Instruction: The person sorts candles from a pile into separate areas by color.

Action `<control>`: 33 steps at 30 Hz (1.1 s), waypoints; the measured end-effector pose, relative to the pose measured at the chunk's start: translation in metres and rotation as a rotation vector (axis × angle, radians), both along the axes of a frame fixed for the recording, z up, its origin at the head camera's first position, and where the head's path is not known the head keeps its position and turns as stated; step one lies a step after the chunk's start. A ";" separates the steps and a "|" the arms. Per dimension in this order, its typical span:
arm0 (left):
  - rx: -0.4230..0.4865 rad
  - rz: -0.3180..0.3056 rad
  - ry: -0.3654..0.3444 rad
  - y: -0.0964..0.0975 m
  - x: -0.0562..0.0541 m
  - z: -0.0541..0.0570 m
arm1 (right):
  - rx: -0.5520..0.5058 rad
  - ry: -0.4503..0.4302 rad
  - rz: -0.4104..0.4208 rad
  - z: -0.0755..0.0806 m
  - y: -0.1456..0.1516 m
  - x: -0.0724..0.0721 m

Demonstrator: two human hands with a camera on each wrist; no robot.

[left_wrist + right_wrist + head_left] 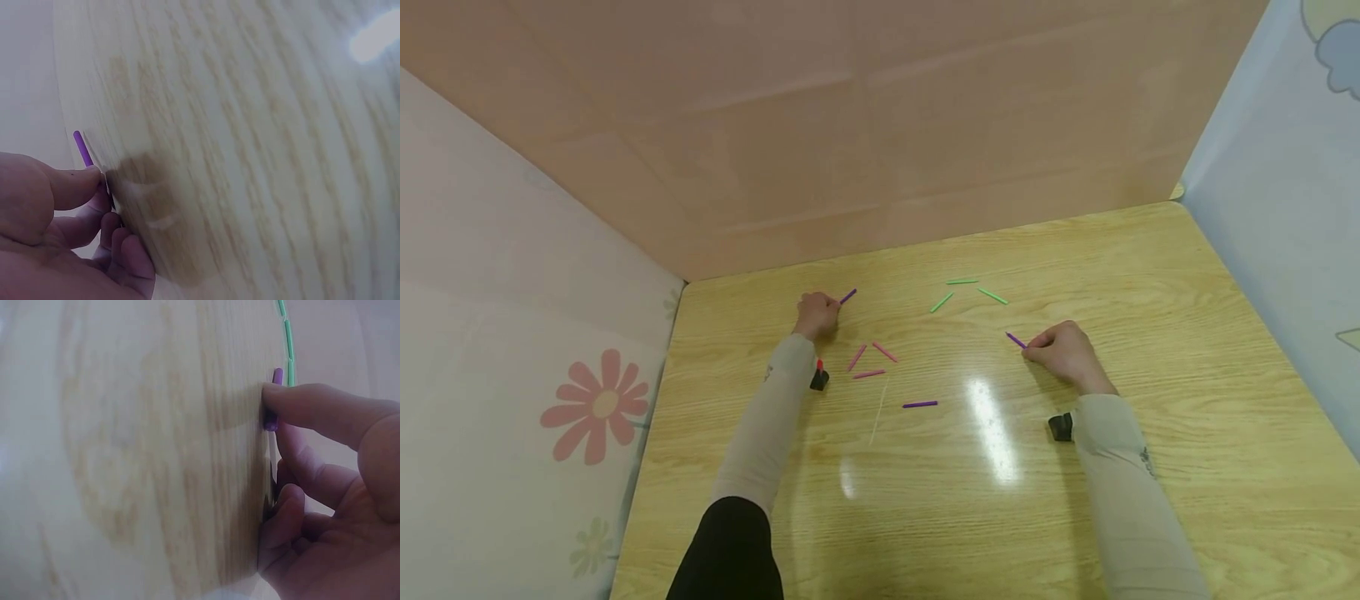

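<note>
My left hand (818, 315) pinches a purple stick (848, 296) near the back left of the table; in the left wrist view the stick (82, 149) pokes out past the thumb. On the right side, my right hand (1064, 353) holds another purple stick (1016, 340) between thumb and fingers, low over the wood. The right wrist view shows this stick (277, 378) crossing under the thumb. A third purple stick (920, 404) lies alone at the middle front. Pink sticks (869, 374) form a small triangle right of the left forearm. Green sticks (962, 282) form an open triangle farther back.
The wood-grain table (1225, 375) meets a brown panel (880, 125) at the back. Pale walls with printed flowers (595, 404) stand at left and right. A thin pale line (878, 410) shows on the wood near the pink triangle. Light glares off the tabletop.
</note>
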State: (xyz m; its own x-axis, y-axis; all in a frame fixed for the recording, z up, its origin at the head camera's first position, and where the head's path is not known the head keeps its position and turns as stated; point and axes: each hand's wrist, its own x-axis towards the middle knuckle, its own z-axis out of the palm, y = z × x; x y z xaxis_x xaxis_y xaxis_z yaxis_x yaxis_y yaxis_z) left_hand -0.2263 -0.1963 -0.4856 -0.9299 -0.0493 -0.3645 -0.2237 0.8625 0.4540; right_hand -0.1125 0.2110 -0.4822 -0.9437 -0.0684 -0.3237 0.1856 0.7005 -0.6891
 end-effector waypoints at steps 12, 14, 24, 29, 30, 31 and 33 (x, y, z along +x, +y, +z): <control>0.100 -0.019 0.046 -0.005 0.014 0.017 | 0.000 0.004 -0.001 0.001 -0.001 0.000; 0.116 -0.017 0.067 -0.005 0.015 0.021 | 0.001 0.004 0.000 0.001 0.000 0.000; 0.139 -0.014 0.057 0.004 0.020 0.035 | 0.006 0.022 0.003 0.001 0.000 0.000; 0.173 -0.039 0.081 0.014 0.026 0.043 | 0.008 0.027 0.003 0.001 0.000 0.000; 0.179 -0.052 0.091 0.016 0.027 0.044 | 0.006 0.029 0.002 0.002 0.000 0.000; 0.182 -0.067 0.104 0.018 0.028 0.045 | 0.009 0.030 0.001 0.002 0.000 0.000; 0.201 -0.083 0.109 0.021 0.031 0.047 | 0.008 0.035 0.001 0.002 0.000 0.000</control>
State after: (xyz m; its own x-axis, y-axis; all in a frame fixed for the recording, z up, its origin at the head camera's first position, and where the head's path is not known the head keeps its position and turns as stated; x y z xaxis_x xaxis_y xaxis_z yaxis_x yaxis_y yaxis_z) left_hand -0.1951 -0.1748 -0.4390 -0.9622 0.0923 -0.2561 -0.0957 0.7660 0.6357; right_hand -0.1126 0.2108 -0.4806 -0.9543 -0.0665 -0.2914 0.1612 0.7064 -0.6893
